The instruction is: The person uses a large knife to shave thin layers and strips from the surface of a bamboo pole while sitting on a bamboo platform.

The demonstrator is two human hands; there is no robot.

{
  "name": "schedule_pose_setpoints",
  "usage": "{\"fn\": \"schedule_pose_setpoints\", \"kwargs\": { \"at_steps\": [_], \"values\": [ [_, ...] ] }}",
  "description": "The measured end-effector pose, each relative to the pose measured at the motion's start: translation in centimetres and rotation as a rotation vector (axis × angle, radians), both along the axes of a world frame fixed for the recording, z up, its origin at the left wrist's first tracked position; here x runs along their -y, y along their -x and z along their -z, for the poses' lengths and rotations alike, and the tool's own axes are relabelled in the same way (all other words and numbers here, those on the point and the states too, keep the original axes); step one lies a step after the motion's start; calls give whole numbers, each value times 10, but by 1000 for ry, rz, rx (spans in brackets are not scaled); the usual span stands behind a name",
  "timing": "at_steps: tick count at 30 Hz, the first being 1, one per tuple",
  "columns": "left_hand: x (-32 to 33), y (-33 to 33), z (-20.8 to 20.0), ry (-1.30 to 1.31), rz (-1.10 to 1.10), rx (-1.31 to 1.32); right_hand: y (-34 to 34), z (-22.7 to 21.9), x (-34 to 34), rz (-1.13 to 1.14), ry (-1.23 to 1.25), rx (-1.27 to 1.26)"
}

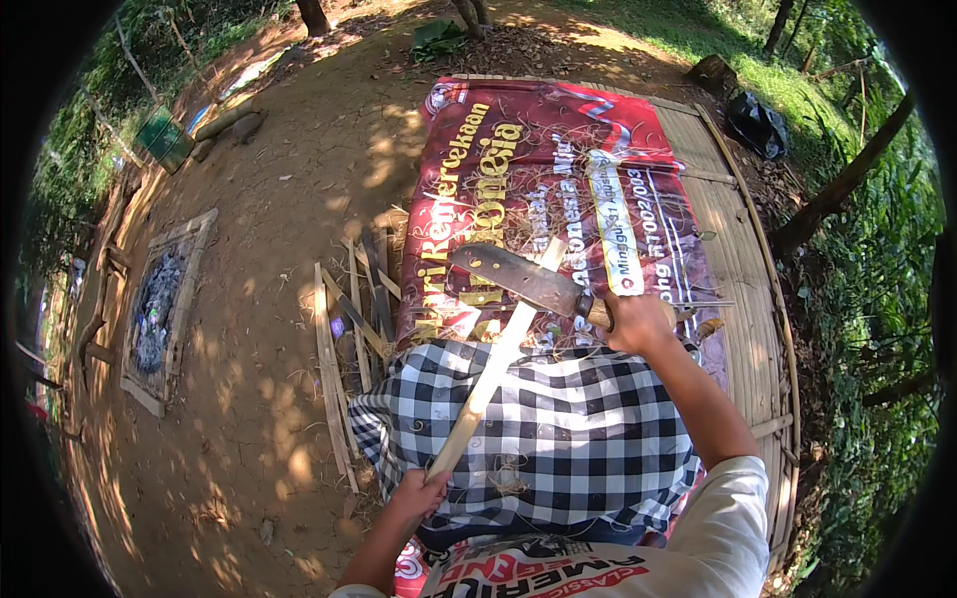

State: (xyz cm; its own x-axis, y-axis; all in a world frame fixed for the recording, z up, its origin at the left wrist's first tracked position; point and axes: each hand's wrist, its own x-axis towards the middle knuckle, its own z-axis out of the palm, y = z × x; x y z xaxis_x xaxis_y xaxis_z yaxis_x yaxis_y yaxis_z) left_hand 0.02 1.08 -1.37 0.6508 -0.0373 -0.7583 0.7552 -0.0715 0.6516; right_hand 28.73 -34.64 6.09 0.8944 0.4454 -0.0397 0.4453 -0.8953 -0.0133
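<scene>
My right hand (638,324) is wrapped round the wooden handle of a machete (523,278), whose broad dark blade points to the left. The blade lies across the upper part of a pale bamboo strip (488,377); whether its edge bites into the strip I cannot tell. Around the lower end of that strip my left hand (421,495) is closed, and the strip slants up and to the right from it. Beneath both, a black-and-white checked cloth (558,419) covers my lap. Thin curled shavings lie on the cloth and beyond it.
A red printed banner (469,189) strewn with shavings covers part of a bamboo platform (753,299). Several bamboo strips (329,369) lie on the dirt at the left. Farther off are a framed ash pit (159,309), a green bin (164,140) and a black plastic bag (755,123).
</scene>
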Motion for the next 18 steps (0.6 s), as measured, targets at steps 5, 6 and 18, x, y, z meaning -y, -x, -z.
{"fn": "schedule_pose_setpoints", "kwargs": {
  "at_steps": [5,6,18],
  "values": [
    [1,10,-1,-47,-36,51,-13,2,14,-305,-76,255],
    [0,10,1,-16,-39,61,-22,7,26,-274,-146,340],
    [-3,10,5,-43,-33,-26,-12,4,22,-154,-112,131]
  ]
}}
